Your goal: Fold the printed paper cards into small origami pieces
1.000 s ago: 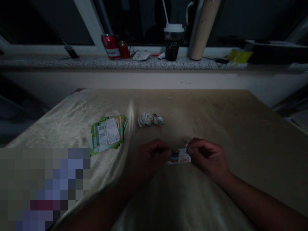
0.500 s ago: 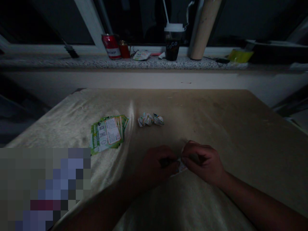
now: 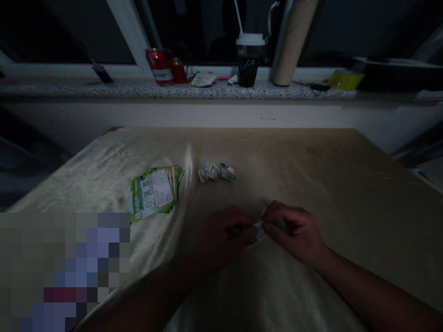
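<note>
A small piece of printed paper (image 3: 259, 232), pale with faint markings, is pinched between my two hands just above the table. My left hand (image 3: 228, 235) grips its left side between thumb and fingers. At its right edge, the thumb and forefinger of my right hand (image 3: 294, 228) are closed on it. Both hands partly cover the paper, and the dim light blurs its detail. Beyond them lie several crumpled pieces of printed paper (image 3: 211, 171). To the left is a fanned stack of green and white printed leaflets (image 3: 157, 191).
A beige cloth covers the table (image 3: 328, 184). On the granite sill (image 3: 207, 92) behind it stand a red can (image 3: 159, 67), a dark lidded cup (image 3: 248, 64), a cardboard tube (image 3: 292, 46) and a yellow item (image 3: 346, 80). Pixel blocks hide the lower left corner.
The hands have shifted slightly, and a little more of the paper shows between the fingertips. The crumpled papers and the leaflets have stayed in place.
</note>
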{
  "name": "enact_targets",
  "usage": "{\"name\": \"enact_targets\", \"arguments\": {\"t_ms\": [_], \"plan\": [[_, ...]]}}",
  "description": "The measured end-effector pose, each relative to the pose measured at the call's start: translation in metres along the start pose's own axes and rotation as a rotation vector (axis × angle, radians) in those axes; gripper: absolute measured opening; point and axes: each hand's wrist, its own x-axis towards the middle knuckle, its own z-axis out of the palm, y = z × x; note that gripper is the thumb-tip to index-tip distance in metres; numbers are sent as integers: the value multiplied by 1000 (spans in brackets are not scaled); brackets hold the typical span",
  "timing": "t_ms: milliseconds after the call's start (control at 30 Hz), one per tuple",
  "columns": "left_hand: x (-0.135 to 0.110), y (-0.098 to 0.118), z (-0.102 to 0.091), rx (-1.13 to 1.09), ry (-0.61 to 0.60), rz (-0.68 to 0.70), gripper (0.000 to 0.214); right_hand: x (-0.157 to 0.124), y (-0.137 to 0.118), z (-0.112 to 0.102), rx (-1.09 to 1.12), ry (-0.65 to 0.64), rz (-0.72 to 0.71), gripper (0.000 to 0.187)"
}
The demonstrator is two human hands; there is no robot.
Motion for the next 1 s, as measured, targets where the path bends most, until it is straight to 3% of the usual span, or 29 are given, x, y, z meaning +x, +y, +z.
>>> {"name": "enact_targets", "arguments": {"t_ms": [333, 600, 1000], "plan": [[0, 3, 5, -19, 24, 50, 11, 2, -2, 3, -55, -38, -52, 9], [0, 4, 5, 11, 31, 13, 10, 4, -2, 3, -59, -42, -78, 9], [1, 3, 3, 14, 38, 169, 8, 4, -3, 3, -84, -48, -103, 10]]}}
